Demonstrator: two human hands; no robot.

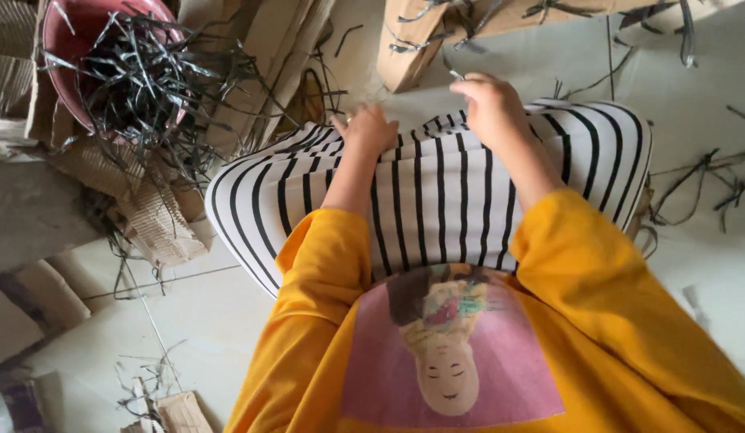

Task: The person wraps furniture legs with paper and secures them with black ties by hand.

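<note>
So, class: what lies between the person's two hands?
In the head view, only black-and-white striped cloth over the lap lies between the left hand and the right hand. The right fingers seem to pinch a thin strip.

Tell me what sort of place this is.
Probably an informal floor workspace for sorting or stripping cardboard: corrugated cardboard pieces lie about, a pink basin holds dark strips, and more strips litter the tiled floor.

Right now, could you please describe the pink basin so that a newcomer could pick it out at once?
Start from the striped cloth across the person's lap and look past the left hand toward the upper-left corner. Among the corrugated cardboard pieces sits the pink basin. It is the only round pink container, heaped with dark thin strips.
</note>
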